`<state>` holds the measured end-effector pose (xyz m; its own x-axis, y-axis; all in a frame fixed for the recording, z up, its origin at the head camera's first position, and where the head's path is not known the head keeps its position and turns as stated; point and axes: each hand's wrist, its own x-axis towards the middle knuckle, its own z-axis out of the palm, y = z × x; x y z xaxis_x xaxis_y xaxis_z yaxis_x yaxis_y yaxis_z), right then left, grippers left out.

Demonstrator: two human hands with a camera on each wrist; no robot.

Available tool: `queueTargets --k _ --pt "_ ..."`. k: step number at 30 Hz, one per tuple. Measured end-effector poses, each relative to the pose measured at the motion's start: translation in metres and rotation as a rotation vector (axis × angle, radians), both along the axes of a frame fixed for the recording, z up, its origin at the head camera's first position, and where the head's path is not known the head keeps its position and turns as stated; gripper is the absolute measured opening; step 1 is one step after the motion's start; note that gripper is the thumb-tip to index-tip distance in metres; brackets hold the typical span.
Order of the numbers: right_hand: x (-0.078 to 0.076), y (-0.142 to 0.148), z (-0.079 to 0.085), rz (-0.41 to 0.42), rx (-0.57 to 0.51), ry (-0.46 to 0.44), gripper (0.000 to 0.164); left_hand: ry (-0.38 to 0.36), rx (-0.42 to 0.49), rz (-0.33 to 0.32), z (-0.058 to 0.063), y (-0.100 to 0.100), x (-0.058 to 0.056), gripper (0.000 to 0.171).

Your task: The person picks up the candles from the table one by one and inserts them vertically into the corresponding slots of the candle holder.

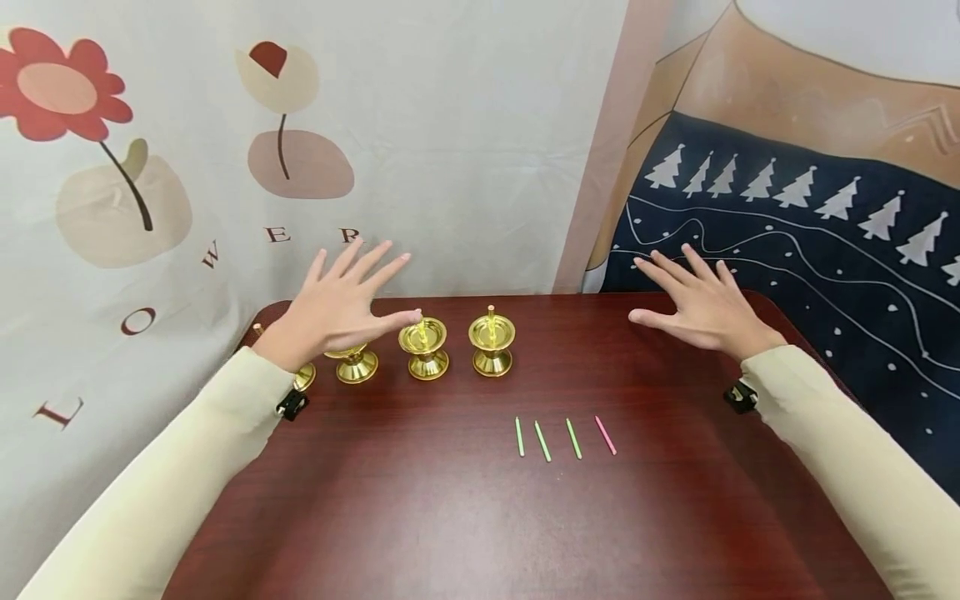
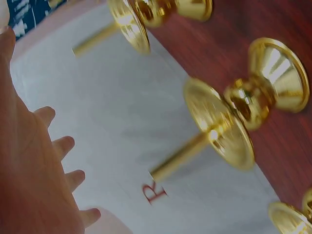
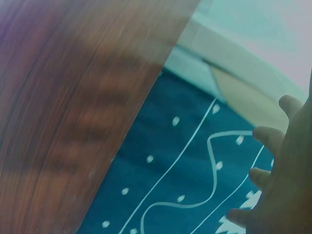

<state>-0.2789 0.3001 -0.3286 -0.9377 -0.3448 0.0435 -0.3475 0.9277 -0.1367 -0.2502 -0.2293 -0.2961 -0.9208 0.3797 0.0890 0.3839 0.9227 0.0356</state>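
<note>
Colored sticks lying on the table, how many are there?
4, in a row: left green stick, middle green stick, right green stick, then pink stick rightmost. None looks hidden.

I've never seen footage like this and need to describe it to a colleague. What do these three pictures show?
There is no robot, just a person's bare left hand and right hand, fingers spread. The widest picture comes from a camera on the head, looking forward and down; the other two come from wrist cameras, one per arm. Four gold stands are on the dark red table, some partly hidden by the left arm and hand. Three green sticks and one pink stick lie nearer the wearer. Neither hand holds anything.
</note>
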Motion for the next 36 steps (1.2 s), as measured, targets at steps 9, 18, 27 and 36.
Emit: queueTargets --k 9,18,27,36 --pt "0.017 -0.027 -0.005 0.111 0.02 0.081 0.094 0.05 -0.04 -0.123 -0.014 0.031 0.018 0.099" --pt "0.035 -0.052 -0.018 0.215 0.004 0.131 0.095 0.078 -0.042 -0.19 -0.029 0.053 0.03 0.107" --pt "0.052 -0.071 -0.033 0.288 -0.05 0.133 0.096 0.106 0.086 -0.212 -0.053 0.074 0.039 0.111" --pt "0.065 -0.084 -0.054 0.291 -0.255 0.037 0.092 0.177 0.337 -0.238 -0.079 0.096 0.042 0.114"
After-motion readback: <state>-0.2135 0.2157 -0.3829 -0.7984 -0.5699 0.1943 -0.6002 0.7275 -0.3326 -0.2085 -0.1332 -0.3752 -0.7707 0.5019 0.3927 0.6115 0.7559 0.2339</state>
